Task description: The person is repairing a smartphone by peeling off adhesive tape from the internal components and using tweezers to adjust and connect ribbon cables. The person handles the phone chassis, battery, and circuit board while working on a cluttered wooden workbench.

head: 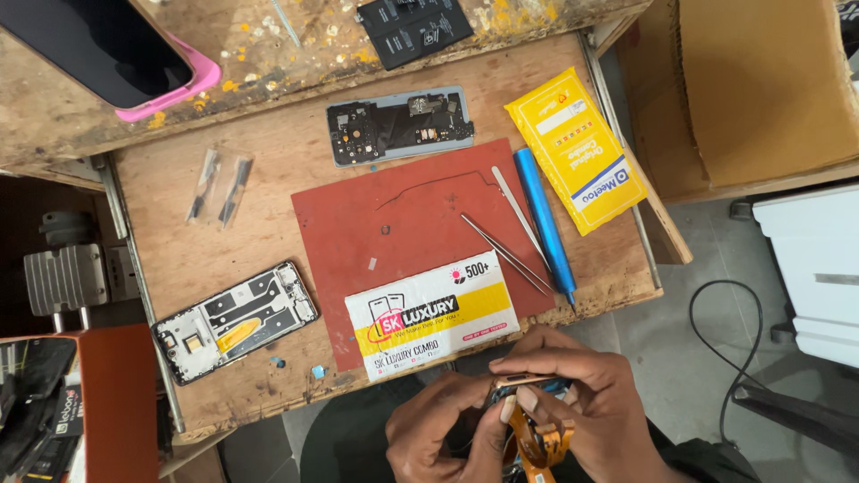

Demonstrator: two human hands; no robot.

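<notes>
Both hands grip one small phone part [528, 383] with an orange flex ribbon [537, 443], held below the near edge of the bench [179, 241]: left hand [447, 434] pinching from below, right hand [591, 402] closed over the top.

Risks, as judged:
- The thin ribbon could crease or tear if bent further.
- The part is held off the bench; a slip would drop it to the floor.
- The tweezers [506, 252] and blue screwdriver [544, 224] lie close by and could be knocked.

Hidden: the part's body is mostly covered by fingers; the ribbon's lower end is cut off.
</notes>
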